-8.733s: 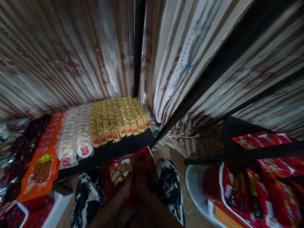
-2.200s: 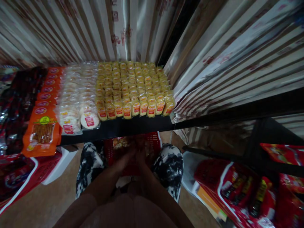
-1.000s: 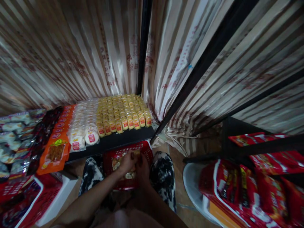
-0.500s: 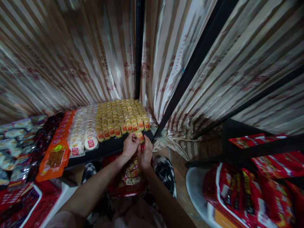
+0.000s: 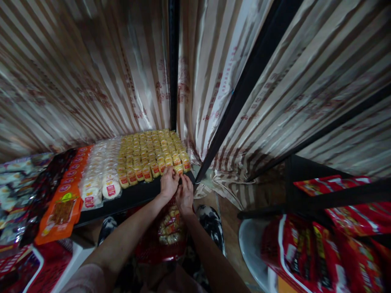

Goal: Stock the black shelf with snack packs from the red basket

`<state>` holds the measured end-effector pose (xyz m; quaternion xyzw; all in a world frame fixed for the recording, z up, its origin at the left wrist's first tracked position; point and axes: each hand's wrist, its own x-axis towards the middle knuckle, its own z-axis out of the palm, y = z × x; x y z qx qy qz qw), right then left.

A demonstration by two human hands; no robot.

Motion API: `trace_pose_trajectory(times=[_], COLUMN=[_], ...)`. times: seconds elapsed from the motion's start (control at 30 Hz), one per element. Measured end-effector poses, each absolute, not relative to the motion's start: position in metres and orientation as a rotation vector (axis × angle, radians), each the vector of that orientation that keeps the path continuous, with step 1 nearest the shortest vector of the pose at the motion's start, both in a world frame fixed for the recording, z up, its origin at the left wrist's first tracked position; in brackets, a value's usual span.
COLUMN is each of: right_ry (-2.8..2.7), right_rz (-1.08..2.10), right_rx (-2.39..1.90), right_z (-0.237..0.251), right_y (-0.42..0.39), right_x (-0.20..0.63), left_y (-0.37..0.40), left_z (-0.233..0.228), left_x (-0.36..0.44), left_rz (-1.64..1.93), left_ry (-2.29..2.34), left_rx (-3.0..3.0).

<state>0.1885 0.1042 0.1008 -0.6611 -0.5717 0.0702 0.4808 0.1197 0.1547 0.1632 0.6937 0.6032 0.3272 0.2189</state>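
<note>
Both hands have come up from the red basket [image 5: 159, 244] to the shelf's [image 5: 134, 196] front edge. A yellow snack pack [image 5: 178, 170] sits there, at the right end of the front row of yellow packs [image 5: 149, 152], with the left hand [image 5: 169, 184] and right hand [image 5: 184, 195] closed round it from the near side, it seems; the dim view hides the fingertips. White round cakes [image 5: 102, 179] lie left of that row.
</note>
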Motion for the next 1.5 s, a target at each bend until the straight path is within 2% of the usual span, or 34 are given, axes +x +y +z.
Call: trace_pose_trajectory(times=[0.4, 0.7, 1.03, 1.5], right_ry=[-1.441, -1.454, -1.381, -1.376], right_rz=[0.177, 0.208, 0.215, 0.181], right_rx=[-1.605, -1.638, -1.603, -1.570], right_z=[0.100, 0.096, 0.097, 0.095], right_y=[0.115, 0.121, 0.126, 0.137], right_x=[0.192, 0.194, 0.199, 0.205], left_y=[0.169, 0.149, 0.149, 0.155], left_z=[0.148, 0.144, 0.121, 0.104], left_x=[0.122, 0.116, 0.106, 0.111], left_rz=[0.904, 0.990, 0.855, 0.808], left_ry=[1.616, 1.508, 1.288, 1.315], left_rx=[1.861, 1.814, 2.063, 2.256])
